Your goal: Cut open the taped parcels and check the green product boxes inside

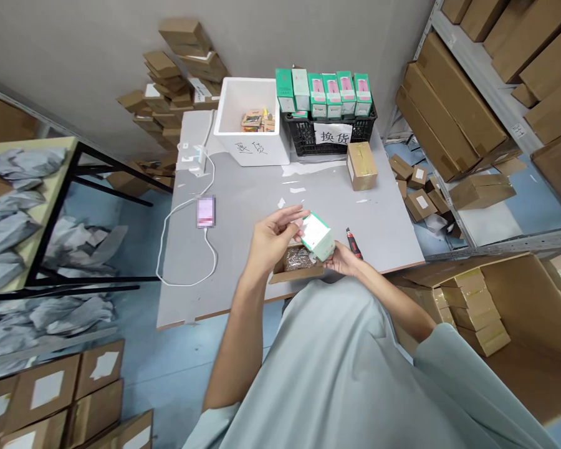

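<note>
Both my hands hold a small green and white product box just above the near edge of the grey table. My left hand curls round the box's left end, fingers bent over its top. From below on the right, my right hand cups the box. Under the box lies an open brown carton with dark padding inside. A red and black utility knife rests on the table just right of my hands.
A phone on a white cable lies at the table's left. At the back stand a white foam bin, a black crate of green boxes and a taped carton. Brown cartons fill the shelves on the right and a big box on the floor.
</note>
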{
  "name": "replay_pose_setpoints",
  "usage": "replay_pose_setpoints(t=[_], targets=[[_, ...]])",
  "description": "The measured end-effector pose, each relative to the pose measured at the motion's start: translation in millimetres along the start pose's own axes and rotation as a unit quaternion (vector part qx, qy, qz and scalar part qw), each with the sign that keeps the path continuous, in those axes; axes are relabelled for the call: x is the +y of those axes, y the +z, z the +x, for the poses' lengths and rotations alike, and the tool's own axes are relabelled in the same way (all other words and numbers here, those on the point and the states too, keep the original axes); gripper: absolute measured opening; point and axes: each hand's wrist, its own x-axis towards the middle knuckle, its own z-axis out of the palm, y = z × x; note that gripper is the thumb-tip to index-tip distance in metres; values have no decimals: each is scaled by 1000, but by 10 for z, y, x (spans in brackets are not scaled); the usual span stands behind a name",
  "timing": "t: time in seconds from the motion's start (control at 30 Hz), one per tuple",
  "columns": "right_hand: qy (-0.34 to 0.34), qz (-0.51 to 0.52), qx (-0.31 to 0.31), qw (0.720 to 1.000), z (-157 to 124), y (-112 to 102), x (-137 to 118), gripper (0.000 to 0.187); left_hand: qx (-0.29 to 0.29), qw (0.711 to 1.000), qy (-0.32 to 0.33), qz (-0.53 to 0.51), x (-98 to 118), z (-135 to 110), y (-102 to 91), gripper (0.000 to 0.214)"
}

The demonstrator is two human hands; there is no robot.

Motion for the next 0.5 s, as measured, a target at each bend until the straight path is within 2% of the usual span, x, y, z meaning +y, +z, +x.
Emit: replay_pose_setpoints(t=[0.1, 0.17, 0.23, 0.37, 0.5], targets=[[46, 25, -64, 997, 21, -41, 146, 45, -19, 1000, -3, 4, 25, 45, 58, 60], [48, 42, -70, 996, 28, -77, 159, 45, -28, 1000, 1, 14, 25, 49, 73, 65], [34, 50, -45, 997, 25, -109, 128, 43, -33, 999, 0, 24, 1, 40, 57, 70], [-27, 66, 46, 996, -15, -137, 0, 33, -19, 999, -29, 23, -136, -12, -61, 76], [-165, 64, 95, 980, -35, -166, -201, 27, 16, 993, -117, -14, -402, -67, -185, 84]])
